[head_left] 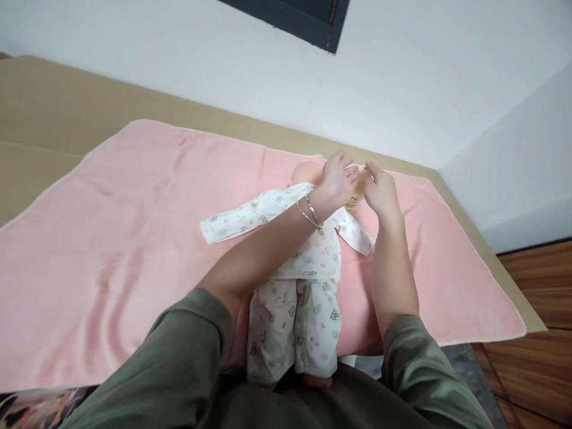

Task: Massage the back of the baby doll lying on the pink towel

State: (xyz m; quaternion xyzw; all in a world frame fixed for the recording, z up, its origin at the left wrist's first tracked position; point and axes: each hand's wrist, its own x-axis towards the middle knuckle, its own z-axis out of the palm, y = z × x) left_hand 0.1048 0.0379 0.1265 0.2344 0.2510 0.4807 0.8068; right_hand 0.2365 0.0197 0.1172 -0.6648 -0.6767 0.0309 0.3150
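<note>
A baby doll [306, 173] in white printed long-sleeved clothes lies on a pink blanket [170, 196], its feet toward me. My left hand [337, 182] reaches across the doll's chest to beside its head. That palm is turned up with the fingers outstretched, and nothing rests in it. Right next to it, my right hand [382, 187] is closed around a small amber, see-through item with dark marks [356, 193], perhaps a bottle; its kind is unclear. Much of the doll's head and upper body is hidden by my left hand and forearm.
The blanket covers a tan board-like surface [40, 101] against a white wall [393, 77]. A dark frame [295, 21] is set in the wall above. Brown wood panels [540, 280] stand at right. A colourful printed item [44, 408] shows at lower left.
</note>
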